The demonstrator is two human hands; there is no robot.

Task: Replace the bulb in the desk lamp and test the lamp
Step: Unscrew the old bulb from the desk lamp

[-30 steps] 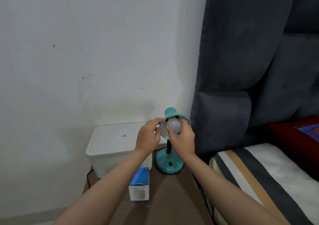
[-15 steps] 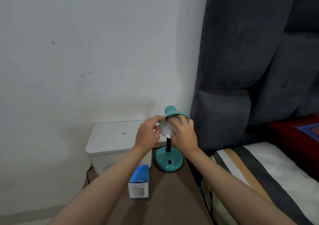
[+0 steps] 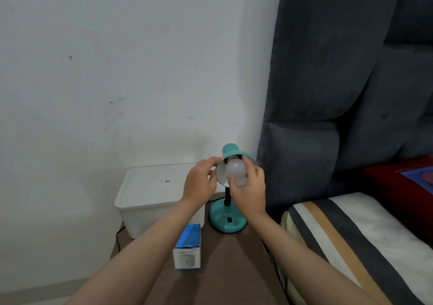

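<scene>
A teal desk lamp (image 3: 227,220) stands on a brown bedside table (image 3: 225,267), its shade (image 3: 232,151) tilted toward me. A white round bulb (image 3: 235,169) sits in the shade's mouth. My right hand (image 3: 251,191) wraps its fingers around the bulb from below and from the right. My left hand (image 3: 199,181) pinches the shade's left rim. A blue and white bulb box (image 3: 188,249) stands upright on the table, left of the lamp's base.
A white lidded plastic bin (image 3: 152,197) sits behind the box, against the wall. A black cord (image 3: 117,236) runs down at the table's left edge. A grey padded headboard (image 3: 339,94) and a striped bed (image 3: 351,246) fill the right side.
My right hand's fingers have shifted around the bulb: it was exposed, then covered, and now shows again. My left hand has stayed on the shade's rim.
</scene>
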